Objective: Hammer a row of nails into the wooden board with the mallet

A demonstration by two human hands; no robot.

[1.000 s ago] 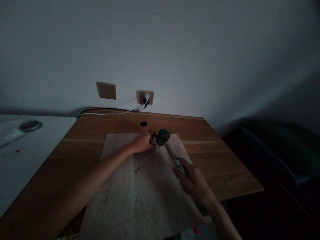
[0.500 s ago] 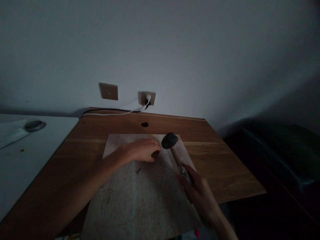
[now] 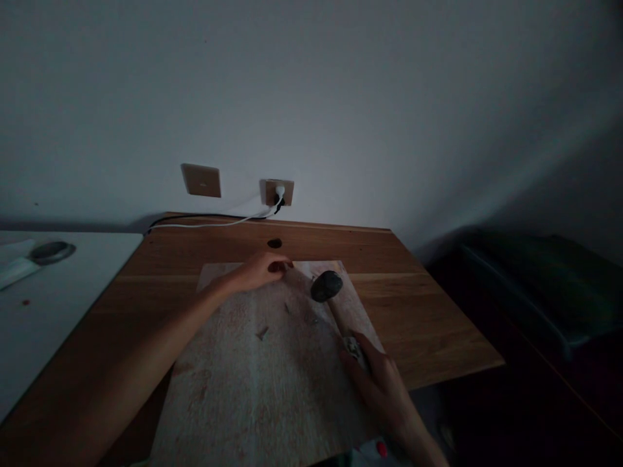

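Observation:
My right hand (image 3: 382,389) is wrapped round the wooden handle of a mallet (image 3: 327,287), whose dark, rounded head hangs over the far right part of a pale, scuffed wooden board (image 3: 214,383). Near the board's far edge, my left hand (image 3: 263,269) has its thumb and fingers drawn together. Whatever is at those fingertips is too small and dim to name. Between the hands, a small greyish piece (image 3: 263,333) and a thin sliver (image 3: 287,308), perhaps a nail, lie on the board.
The board rests on a brown wooden desk (image 3: 438,331) against the wall. Cables run from a wall socket (image 3: 277,192) along the desk's back edge, behind a cable hole (image 3: 275,243). A white table (image 3: 73,305) adjoins on the left, with a round dark object (image 3: 51,252) on it.
My left hand has moved left and away from me, towards the board's far edge, uncovering the thin sliver. The mallet head is slightly lower. The whole view has shifted a little.

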